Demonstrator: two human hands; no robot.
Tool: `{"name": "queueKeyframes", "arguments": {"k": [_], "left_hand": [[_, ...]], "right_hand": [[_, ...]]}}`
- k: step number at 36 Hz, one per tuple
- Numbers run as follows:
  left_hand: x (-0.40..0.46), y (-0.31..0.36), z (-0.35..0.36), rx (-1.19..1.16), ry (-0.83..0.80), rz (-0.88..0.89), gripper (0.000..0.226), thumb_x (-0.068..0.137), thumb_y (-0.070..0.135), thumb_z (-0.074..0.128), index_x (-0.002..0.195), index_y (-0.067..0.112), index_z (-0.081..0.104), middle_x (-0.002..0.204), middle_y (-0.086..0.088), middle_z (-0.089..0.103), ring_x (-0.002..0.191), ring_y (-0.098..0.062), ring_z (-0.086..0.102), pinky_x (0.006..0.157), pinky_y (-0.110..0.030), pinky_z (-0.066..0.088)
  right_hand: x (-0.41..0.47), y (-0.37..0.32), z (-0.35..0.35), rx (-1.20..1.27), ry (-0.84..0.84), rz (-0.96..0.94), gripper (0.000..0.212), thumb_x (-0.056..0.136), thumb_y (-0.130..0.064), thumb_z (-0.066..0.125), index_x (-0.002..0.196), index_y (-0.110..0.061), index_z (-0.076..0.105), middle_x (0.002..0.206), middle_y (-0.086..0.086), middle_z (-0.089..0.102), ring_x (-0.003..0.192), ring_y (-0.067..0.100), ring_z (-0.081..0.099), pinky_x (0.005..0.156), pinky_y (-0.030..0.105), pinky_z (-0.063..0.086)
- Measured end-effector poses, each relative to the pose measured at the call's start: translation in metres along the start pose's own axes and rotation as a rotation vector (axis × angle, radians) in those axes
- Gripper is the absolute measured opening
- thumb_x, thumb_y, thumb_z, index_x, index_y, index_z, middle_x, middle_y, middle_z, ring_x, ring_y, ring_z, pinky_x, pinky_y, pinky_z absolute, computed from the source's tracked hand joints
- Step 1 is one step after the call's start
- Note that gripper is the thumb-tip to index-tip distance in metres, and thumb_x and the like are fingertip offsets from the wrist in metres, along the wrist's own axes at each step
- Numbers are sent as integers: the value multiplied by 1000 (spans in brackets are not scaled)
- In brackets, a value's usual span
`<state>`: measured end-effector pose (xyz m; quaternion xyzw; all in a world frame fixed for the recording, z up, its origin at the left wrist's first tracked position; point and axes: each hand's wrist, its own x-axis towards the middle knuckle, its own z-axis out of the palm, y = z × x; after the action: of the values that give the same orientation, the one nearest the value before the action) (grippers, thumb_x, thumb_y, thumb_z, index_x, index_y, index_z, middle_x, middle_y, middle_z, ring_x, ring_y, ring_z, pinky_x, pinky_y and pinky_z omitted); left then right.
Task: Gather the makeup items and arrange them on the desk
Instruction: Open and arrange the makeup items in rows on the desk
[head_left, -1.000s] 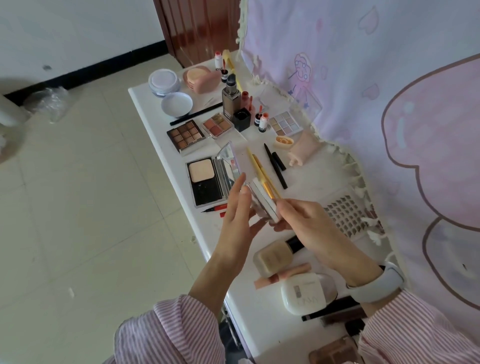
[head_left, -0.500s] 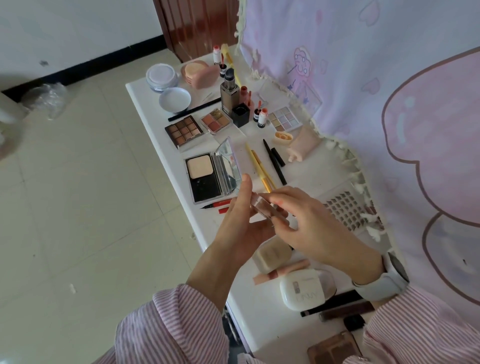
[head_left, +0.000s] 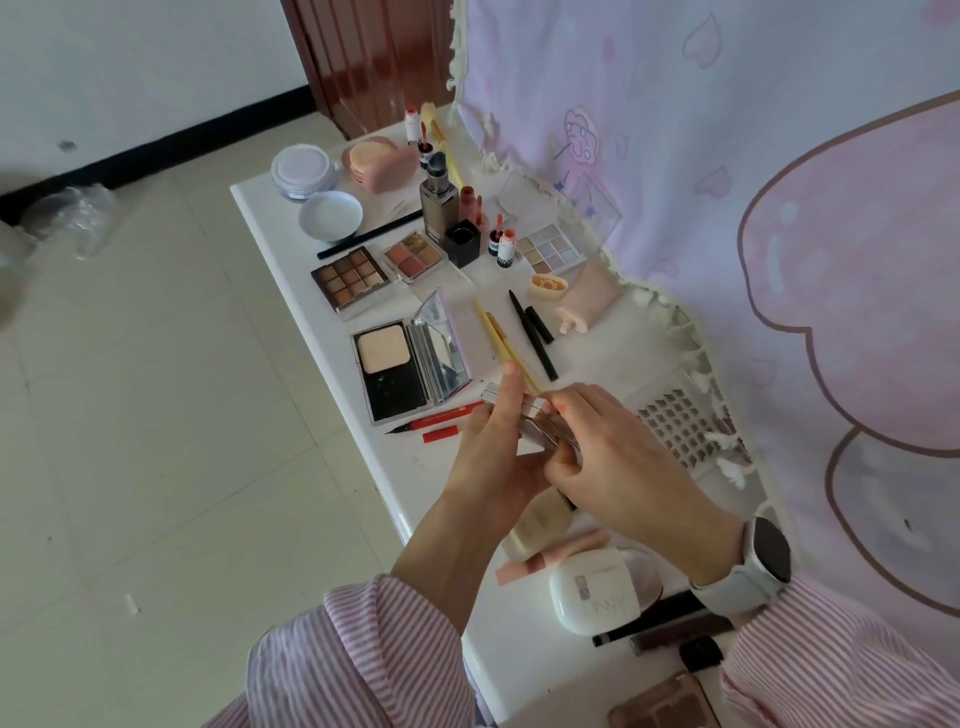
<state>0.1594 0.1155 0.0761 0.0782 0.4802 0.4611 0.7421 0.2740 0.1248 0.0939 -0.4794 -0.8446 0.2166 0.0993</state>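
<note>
Above the table's (head_left: 291, 270) near half, my left hand (head_left: 498, 447) and right hand (head_left: 618, 457) both grip a small clear palette (head_left: 535, 421). Palettes and lipsticks already sit arranged farther back; several items near me look unsorted.

Both hands meet above the desk, left hand (head_left: 493, 447) and right hand (head_left: 618, 457) with fingers curled.
</note>
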Motion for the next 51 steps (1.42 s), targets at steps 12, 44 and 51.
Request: {"name": "queueKeyframes", "arguments": {"k": [12,44,51], "left_hand": [[7,4,12,35,-36,-42,52,87,53,47,89,3,60,74,-11,68,81,-29,68,72,-42,57],[77,-17,40,1099,122,442,72,89,29,57,147,15,16,144,-10,32,126,-26,40,101,-31,35],[85,-17,31,1285,99,538,69,90,26,58,146,10,22,142,-8,36,128,-20,36,98,-19,27]], "right_hand": [[-1,8,-8,26,27,30,34,81,-6,54,114,-5,53,101,4,55,88,13,47,71,20,32],[32,97,-28,-132,332,319,21,92,-11,47,72,-6,51,67,4,43,64,22,41,59,30,28],[31,94,-33,-19,320,304,22,95,-14,44,86,-1,59,71,5,48,65,21,43,60,28,29]]}}
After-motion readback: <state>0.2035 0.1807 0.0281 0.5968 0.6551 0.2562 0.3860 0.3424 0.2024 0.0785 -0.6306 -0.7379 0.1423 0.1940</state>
